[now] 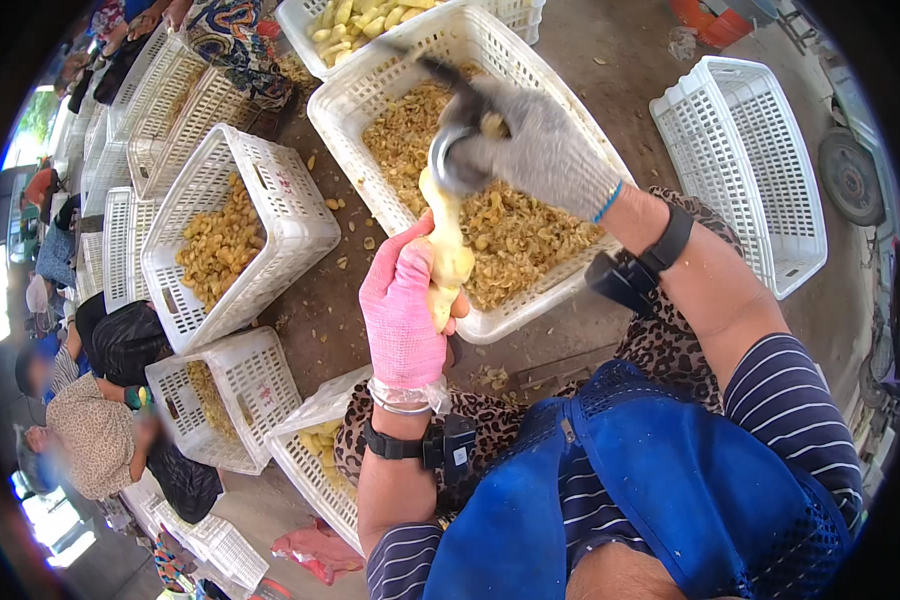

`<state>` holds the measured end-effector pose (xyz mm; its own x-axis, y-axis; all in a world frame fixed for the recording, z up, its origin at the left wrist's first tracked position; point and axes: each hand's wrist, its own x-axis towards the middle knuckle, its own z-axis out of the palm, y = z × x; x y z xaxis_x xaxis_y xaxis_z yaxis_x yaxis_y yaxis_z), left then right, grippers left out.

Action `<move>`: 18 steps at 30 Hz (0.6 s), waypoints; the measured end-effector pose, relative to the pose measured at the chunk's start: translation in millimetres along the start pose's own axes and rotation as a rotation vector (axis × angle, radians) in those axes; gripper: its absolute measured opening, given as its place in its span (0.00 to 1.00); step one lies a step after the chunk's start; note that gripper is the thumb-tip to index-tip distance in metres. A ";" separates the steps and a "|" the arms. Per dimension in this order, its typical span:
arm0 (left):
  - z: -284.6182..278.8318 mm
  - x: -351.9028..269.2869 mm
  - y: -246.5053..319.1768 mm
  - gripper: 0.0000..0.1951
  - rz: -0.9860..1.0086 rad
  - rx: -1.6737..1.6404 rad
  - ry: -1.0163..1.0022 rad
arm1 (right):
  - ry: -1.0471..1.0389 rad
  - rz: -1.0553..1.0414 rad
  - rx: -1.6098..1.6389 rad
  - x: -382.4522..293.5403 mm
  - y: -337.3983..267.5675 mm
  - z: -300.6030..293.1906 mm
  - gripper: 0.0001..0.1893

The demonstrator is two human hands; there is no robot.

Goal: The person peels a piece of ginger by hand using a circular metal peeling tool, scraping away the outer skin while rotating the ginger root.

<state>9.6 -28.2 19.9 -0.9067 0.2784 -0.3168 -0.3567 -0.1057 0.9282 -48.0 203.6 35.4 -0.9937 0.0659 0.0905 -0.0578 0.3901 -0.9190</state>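
Observation:
My left hand (405, 307), in a pink knit glove, grips a pale yellow, knobbly peeled root (450, 259), its kind not certain, held upright over the near side of a white plastic crate (487, 330). My right hand (529, 142), in a grey knit glove, is closed on a dark-handled tool (461, 94) blurred by motion; its exact kind cannot be told. A round metal ring (442, 161) at that hand sits against the root's upper end. Brown and yellow peelings (525, 240) fill the crate below both hands.
A crate of peeled pieces (367, 19) stands beyond. Crates of yellow-brown pieces (225, 240) and scraps (210, 401) stand left; a tall white crate (742, 165) stands right. A pale crate (330, 450) is by my left knee. Several people sit at the left. Scraps litter the floor.

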 end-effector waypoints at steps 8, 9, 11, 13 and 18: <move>3.9 3.3 2.5 0.23 -0.025 0.013 0.075 | -0.092 -0.050 -0.019 -16.4 -8.1 2.6 0.16; 6.6 2.2 3.4 0.23 -0.020 0.047 0.074 | -0.133 -0.069 -0.063 -19.9 -7.8 8.0 0.16; 7.4 1.2 3.5 0.23 -0.018 0.080 0.074 | -0.139 -0.012 -0.064 -14.0 -6.4 7.0 0.15; 7.5 2.1 6.2 0.23 -0.024 0.073 0.077 | -0.070 0.018 -0.003 -3.8 -7.0 -0.5 0.13; 11.9 3.6 9.6 0.22 -0.078 0.046 0.152 | -0.115 -0.028 0.068 -11.8 -3.8 2.9 0.11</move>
<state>5.6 -16.8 30.0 -0.9013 0.1363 -0.4111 -0.4202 -0.0447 0.9063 -36.4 198.6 36.7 -0.9958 -0.0511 0.0757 -0.0883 0.3273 -0.9408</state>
